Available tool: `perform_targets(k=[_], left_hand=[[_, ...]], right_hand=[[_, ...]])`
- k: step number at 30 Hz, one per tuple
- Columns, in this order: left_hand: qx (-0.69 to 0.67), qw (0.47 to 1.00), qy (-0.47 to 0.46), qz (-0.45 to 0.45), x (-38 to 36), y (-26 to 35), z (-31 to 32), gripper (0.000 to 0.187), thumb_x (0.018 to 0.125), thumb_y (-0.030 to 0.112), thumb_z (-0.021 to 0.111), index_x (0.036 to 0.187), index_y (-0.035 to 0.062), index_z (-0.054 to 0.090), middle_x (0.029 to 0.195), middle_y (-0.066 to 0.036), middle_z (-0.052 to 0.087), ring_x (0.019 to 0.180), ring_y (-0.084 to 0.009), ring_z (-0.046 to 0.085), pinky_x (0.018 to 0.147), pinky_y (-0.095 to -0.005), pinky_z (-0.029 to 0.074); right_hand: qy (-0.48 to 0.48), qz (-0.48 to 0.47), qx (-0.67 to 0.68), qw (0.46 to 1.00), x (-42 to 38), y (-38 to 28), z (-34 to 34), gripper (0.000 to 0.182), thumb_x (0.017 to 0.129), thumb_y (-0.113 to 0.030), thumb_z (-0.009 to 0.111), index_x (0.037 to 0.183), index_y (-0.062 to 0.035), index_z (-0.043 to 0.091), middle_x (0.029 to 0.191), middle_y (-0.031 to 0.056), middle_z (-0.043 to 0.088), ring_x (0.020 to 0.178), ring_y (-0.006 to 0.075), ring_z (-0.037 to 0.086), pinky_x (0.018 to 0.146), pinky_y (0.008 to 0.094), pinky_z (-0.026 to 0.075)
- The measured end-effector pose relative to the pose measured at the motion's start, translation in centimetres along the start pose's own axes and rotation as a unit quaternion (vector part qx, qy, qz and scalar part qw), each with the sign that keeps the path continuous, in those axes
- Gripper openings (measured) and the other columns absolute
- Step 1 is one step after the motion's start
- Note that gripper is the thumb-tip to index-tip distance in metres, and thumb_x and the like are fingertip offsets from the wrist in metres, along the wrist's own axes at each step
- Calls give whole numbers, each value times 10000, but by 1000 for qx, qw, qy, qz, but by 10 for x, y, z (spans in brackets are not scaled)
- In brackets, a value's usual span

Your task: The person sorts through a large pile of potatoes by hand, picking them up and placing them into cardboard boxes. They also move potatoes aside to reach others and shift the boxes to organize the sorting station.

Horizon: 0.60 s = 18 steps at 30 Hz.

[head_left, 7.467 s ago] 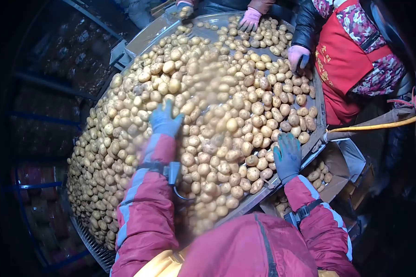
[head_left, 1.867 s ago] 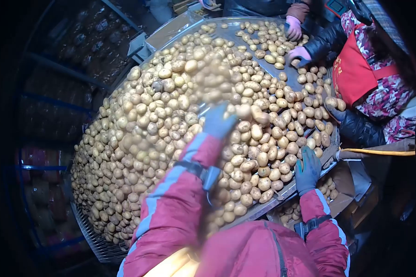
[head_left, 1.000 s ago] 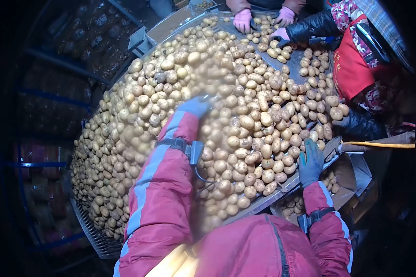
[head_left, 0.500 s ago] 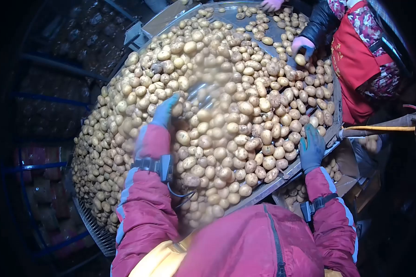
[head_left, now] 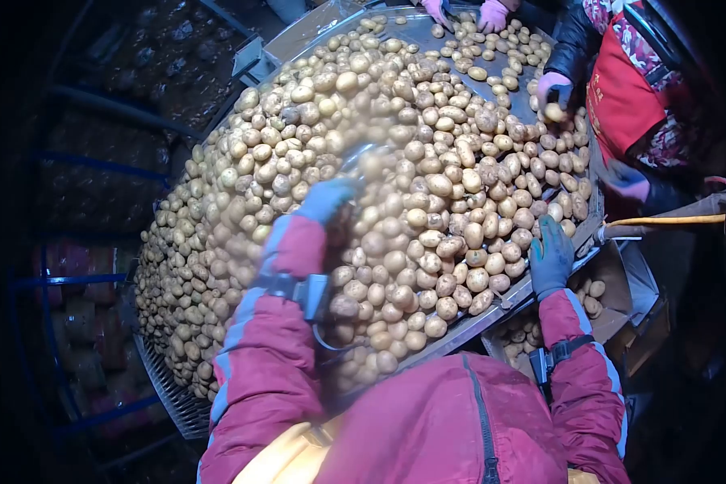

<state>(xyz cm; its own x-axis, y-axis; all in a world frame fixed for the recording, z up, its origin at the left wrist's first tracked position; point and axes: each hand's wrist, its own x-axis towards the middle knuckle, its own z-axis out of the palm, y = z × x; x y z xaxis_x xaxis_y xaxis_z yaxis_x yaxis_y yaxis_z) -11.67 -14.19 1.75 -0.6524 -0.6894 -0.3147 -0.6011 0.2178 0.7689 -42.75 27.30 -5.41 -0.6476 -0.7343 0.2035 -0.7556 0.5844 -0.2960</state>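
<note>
A large heap of potatoes covers the metal sorting table. My left hand, in a blue-grey glove, is over the middle of the heap among the potatoes. Motion smears its fingers, so their grip and anything in them cannot be made out. Near the right edge of the table, my right hand, in a similar glove, rests against the rim with its fingers stretched out beside the nearest potatoes. It holds nothing. A shiny, blurred patch shows among the potatoes just beyond my left hand.
Across the table, a co-worker's pink-gloved hand is at a potato; another person's pink gloves work at the far edge. Below the right rim stands a cardboard box with potatoes. A yellow hose runs along a bar at right.
My left hand has moved right across the heap. My right hand stays at the rim. A second pink-gloved hand has come into view at the far edge. The whole view has shifted slightly.
</note>
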Motion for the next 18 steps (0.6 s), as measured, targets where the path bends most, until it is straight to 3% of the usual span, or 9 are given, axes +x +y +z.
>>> perform_targets(k=[2, 5, 8, 10, 11, 15, 18], left_hand=[[-171, 985, 19, 4, -14, 12, -28, 398, 879, 281, 731, 1224, 83, 749, 1024, -98, 762, 880, -135, 669, 802, -281, 543], [1, 993, 25, -112, -44, 3, -60, 398, 887, 392, 682, 1054, 40, 768, 1046, -208, 738, 968, -312, 699, 874, -390, 548], [232, 968, -30, -92, -74, -1, -35, 515, 855, 466, 687, 1120, 27, 733, 1109, -242, 719, 1056, -380, 682, 950, -453, 526], [375, 917, 25, -130, -79, -7, 8, 672, 802, 538, 705, 1261, 50, 660, 1200, -223, 691, 1120, -376, 664, 981, -473, 513], [359, 918, 16, -166, -76, 7, 15, 760, 771, 587, 705, 1310, 61, 604, 1266, -219, 657, 1165, -386, 643, 1002, -483, 503], [365, 919, 89, -121, -65, 12, 31, 661, 766, 561, 726, 1191, 63, 636, 1250, -211, 658, 1179, -371, 636, 1002, -476, 504], [340, 930, 103, -93, -62, 4, 27, 655, 747, 506, 756, 1216, 63, 647, 1256, -215, 662, 1171, -373, 639, 1002, -472, 504]], right_hand=[[1, -5, -5, 1000, -1, 0, -2, 572, 916, -220, 672, 1465, -122, 544, 1455, 125, 566, 1284, 342, 546, 1097, 456, 410], [4, -6, -9, 1000, 0, 0, 2, 575, 913, -217, 676, 1465, -125, 545, 1457, 123, 565, 1283, 342, 547, 1101, 454, 408], [15, -6, -9, 1000, -2, 2, 3, 580, 905, -210, 683, 1463, -125, 548, 1460, 121, 564, 1276, 342, 551, 1098, 453, 410], [18, -8, -3, 1000, -2, 2, 3, 583, 898, -203, 689, 1459, -124, 551, 1459, 120, 565, 1267, 342, 556, 1093, 454, 413], [17, -7, 0, 1000, -1, 2, 3, 584, 895, -200, 691, 1457, -124, 554, 1457, 120, 566, 1262, 342, 558, 1091, 454, 414], [8, -1, 18, 1000, 0, -2, 0, 550, 902, -223, 682, 1430, -115, 576, 1425, 113, 581, 1238, 337, 559, 1070, 462, 415], [26, -17, 20, 999, -1, 0, 2, 543, 901, -221, 676, 1424, -107, 579, 1425, 119, 581, 1239, 337, 559, 1067, 462, 417]])
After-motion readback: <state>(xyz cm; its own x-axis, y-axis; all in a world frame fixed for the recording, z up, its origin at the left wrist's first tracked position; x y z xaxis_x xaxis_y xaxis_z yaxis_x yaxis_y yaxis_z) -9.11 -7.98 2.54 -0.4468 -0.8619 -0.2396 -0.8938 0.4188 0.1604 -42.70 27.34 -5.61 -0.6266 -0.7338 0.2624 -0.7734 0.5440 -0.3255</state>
